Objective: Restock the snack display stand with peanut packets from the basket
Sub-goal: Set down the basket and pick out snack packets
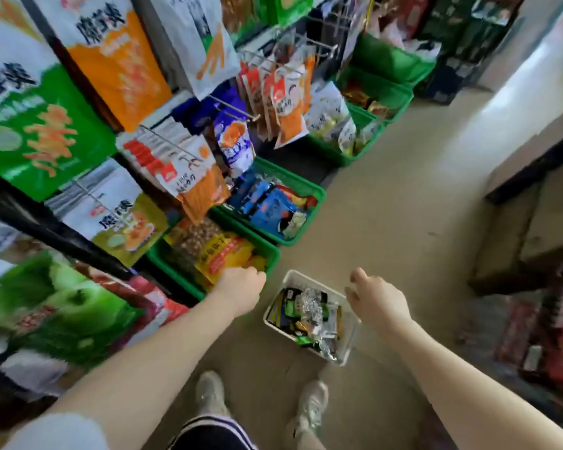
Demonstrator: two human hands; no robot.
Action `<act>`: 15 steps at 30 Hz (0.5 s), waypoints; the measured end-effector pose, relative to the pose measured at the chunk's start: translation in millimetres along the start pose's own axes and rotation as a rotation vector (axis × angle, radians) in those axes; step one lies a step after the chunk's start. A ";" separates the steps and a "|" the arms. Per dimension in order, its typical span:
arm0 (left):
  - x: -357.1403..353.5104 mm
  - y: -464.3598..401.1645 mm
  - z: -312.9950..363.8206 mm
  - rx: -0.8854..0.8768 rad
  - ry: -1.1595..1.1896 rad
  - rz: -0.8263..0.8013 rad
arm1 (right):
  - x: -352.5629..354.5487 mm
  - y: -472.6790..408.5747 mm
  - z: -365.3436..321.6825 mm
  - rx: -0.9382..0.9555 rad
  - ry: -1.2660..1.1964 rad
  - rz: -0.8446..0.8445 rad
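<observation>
Display stand [78, 196]: hung with snack bags, green bins along its foot.
White basket [293, 277]: on the floor, holding mixed packets.
Left hand [241, 284]: fingers curled at the yellow peanut packets [223, 254] in the nearest green bin [270, 251]; grip unclear.
Right hand [376, 297]: above the basket, fingers loosely bent, holding nothing.

A narrow shop aisle is seen from above. The floor [387, 196] is covered in pale beige, worn and scuffed material. Strong daylight is thrown across it from the upper right, where a bright patch [514, 102] is washed out. A low wooden bench or step [514, 228], edged in dark trim, is set along the right side. Dark stacked crates [462, 47] are placed at the far end of the aisle. A pale wall [540, 37] is glimpsed at the top right corner.
</observation>
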State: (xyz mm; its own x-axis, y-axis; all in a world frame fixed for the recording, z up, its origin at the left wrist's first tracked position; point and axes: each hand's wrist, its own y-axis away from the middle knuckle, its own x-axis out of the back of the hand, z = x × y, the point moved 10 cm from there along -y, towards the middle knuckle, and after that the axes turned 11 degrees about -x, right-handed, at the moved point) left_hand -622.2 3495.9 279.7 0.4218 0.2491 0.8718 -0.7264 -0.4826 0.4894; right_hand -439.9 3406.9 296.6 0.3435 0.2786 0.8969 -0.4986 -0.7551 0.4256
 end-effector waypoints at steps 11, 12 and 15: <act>-297.8 -193.7 82.3 -0.053 0.210 -0.404 | -349.9 -112.2 119.4 -0.141 -0.035 -0.476; -322.0 -207.9 82.1 -0.057 0.221 -0.412 | -383.5 -123.0 116.7 -0.124 -0.035 -0.500; -384.5 -243.1 79.1 -0.070 0.236 -0.398 | -473.3 -150.5 101.7 -0.047 0.004 -0.572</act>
State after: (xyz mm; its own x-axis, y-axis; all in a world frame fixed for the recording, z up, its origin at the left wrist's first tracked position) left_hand -564.9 3451.1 -176.3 0.5461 0.5913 0.5935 -0.5715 -0.2551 0.7800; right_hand -446.5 3328.4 -204.1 0.5660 0.6373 0.5230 -0.2696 -0.4564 0.8480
